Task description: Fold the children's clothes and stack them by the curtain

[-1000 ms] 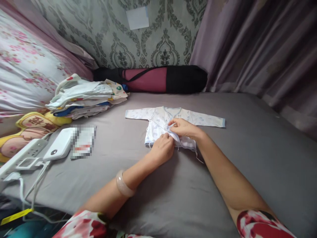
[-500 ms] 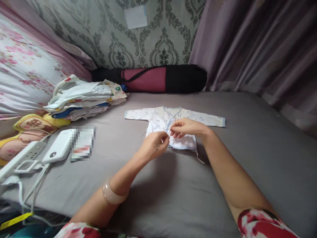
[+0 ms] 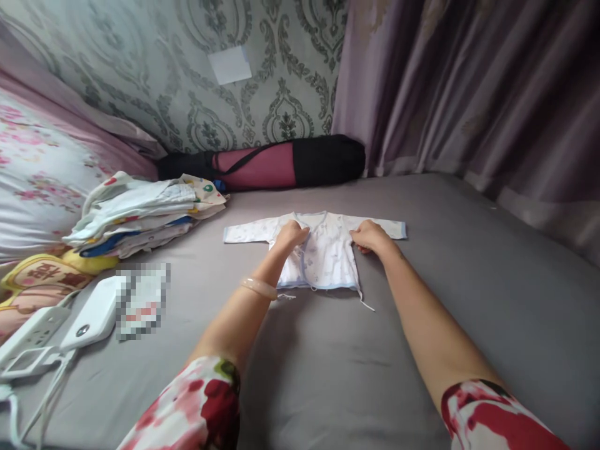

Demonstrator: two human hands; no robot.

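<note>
A long-sleeved baby shirt (image 3: pixel 328 256) lay spread on the bed (image 3: pixel 337 375), short of the far edge, where a black-and-maroon bag (image 3: pixel 262 167) rested. The right hand's (image 3: pixel 369 237) grip pinched the shirt's side under the sleeve; the left hand (image 3: pixel 293 234) curled over its front, whether grasping cloth I couldn't tell.

One shirt (image 3: pixel 325 256), one bangle (image 3: pixel 259 288), one long bag (image 3: pixel 272 170), one power strip (image 3: pixel 41 328).

From above the near side of the bed (image 3: pixel 497 281), a view is taken by one head-worn camera, faced forward and down; left hand (image 3: pixel 291 235) and right hand (image 3: pixel 371 236) are seen nearby from behind, the patterned wall (image 3: pixel 173 75) past the far edge.
</note>
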